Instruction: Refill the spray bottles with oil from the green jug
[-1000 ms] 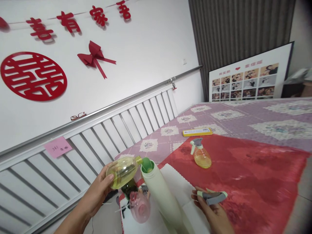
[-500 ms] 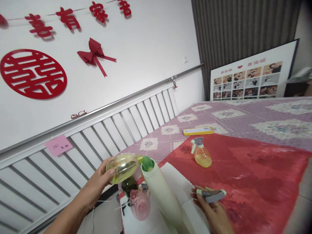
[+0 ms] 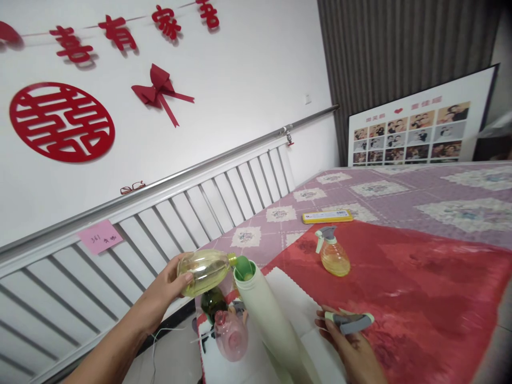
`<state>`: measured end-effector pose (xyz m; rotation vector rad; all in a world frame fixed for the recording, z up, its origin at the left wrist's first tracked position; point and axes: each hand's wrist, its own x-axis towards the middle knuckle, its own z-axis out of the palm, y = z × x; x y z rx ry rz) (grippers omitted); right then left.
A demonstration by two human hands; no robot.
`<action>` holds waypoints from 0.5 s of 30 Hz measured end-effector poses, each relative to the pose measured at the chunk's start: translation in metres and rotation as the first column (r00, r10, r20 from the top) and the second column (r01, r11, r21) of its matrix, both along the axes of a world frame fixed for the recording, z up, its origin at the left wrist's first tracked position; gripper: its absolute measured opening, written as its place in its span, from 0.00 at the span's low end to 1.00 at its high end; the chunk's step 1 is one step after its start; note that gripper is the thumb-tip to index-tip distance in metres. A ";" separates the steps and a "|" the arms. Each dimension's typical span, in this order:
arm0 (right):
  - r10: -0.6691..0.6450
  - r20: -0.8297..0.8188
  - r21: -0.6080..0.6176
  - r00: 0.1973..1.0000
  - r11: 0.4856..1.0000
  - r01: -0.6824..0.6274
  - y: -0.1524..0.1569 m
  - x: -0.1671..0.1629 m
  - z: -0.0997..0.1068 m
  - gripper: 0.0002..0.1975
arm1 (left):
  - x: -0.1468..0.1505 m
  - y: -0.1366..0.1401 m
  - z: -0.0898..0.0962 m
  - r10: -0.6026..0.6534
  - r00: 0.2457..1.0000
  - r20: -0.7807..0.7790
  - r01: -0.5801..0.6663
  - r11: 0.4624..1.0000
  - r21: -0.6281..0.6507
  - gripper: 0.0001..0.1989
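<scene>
My left hand [image 3: 173, 280] is wrapped round a clear yellow bottle [image 3: 204, 273], which lies on its side in the air with some liquid in it. Its neck reaches the green-lined mouth of a tall pale green container [image 3: 272, 320] that leans below. A spray trigger head [image 3: 349, 322], grey and pale green, is gripped in my right hand [image 3: 347, 346], low on the right. Under the yellow bottle are a clear pink bottle [image 3: 232, 335] and a dark green bottle [image 3: 214, 303]. A yellow spray bottle [image 3: 335, 260] with its trigger head on stands farther back.
A red plastic sheet [image 3: 420, 272] covers part of the patterned tablecloth [image 3: 384, 188]. Behind the spray bottle lies a flat yellow-edged box [image 3: 328, 216]. On the left, a white radiator [image 3: 160, 234] carries a pink note [image 3: 100, 237]. A photo board [image 3: 412, 128] leans at the back.
The view has shifted slightly, so everything appears a little to the right. The yellow bottle has come a bit closer to level. Both hands keep their hold.
</scene>
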<state>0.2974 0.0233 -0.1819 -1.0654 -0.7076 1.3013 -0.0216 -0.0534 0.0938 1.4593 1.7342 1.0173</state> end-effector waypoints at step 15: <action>-0.001 -0.027 0.019 1.000 1.000 0.001 0.002 0.000 -0.004 0.25 | 0.010 0.000 0.014 0.057 0.995 -0.079 -0.057 0.998 0.004 0.36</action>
